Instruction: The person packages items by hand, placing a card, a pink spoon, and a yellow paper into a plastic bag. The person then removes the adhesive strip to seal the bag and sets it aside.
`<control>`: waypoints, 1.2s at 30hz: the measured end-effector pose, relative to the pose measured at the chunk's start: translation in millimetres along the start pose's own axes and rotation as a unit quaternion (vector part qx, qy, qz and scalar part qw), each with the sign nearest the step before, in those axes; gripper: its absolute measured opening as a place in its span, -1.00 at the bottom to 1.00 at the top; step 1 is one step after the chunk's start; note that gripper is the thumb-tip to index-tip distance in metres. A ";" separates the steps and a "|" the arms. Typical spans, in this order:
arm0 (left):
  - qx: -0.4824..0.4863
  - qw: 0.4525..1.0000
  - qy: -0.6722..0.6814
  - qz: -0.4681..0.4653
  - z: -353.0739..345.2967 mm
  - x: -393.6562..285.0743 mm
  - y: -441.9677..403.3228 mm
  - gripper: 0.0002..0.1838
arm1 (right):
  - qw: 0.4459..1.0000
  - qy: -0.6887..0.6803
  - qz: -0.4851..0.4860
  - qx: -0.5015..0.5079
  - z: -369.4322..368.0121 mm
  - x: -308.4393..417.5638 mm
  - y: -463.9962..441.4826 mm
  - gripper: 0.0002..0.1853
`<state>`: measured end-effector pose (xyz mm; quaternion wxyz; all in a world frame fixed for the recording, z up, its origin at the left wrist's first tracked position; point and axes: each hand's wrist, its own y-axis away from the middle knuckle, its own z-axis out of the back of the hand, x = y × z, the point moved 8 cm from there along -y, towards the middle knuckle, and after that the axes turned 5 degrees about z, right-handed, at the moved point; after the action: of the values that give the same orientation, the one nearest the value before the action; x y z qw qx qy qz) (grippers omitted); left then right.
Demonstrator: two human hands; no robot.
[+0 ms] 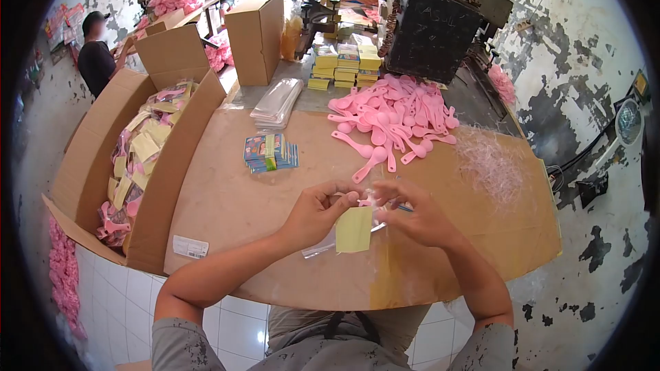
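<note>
Over the cardboard-covered table, my left hand [320, 207] is closed, thumb and forefinger pinching the upper edge of a clear plastic bag [320, 250]. A yellow card [353, 229] shows at the bag, with a bit of pink just above it between my hands. My right hand [421, 218] is curled at the bag's right side, its thumb and fingers at the shiny film; the exact contact is partly hidden. Beyond my hands lies a heap of pink spoons [395, 113]. A banded stack of printed cards [270, 153] sits to the left.
At left stands an open carton [155, 213] of bagged pieces. A bundle of clear bags [276, 102], yellow card stacks [346, 62], a dark machine [430, 31] and pink plastic shavings [488, 165] surround the work area. A person [96, 62] stands far left; others are behind.
</note>
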<state>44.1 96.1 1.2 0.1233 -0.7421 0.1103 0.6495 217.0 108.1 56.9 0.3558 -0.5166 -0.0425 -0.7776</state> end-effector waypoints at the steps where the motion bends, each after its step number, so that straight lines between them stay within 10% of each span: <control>1: -0.001 1.000 -0.011 0.005 1.3 0.6 -0.5 -0.68 | 0.998 -0.056 -0.033 0.005 -6.4 -13.0 -3.7 -0.62; 7: 0.011 0.997 0.031 -0.068 7.6 -9.0 -3.0 -0.68 | 0.964 -0.247 -0.099 -0.007 -11.7 -38.3 -19.2 -0.75; 31: -0.022 0.990 -0.118 -0.078 22.0 0.9 -3.6 -0.76 | 0.995 -0.092 -0.007 -0.029 0.9 -59.9 0.0 -0.87; 36: -0.031 0.993 -0.108 -0.045 22.0 -0.3 -2.8 -0.78 | 0.971 -0.230 -0.054 -0.039 -3.6 -61.1 0.3 -0.86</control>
<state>24.4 106.0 -1.1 0.1400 -0.6752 0.0426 0.7229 227.4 137.4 4.2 0.2734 -0.6919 -0.1203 -0.6572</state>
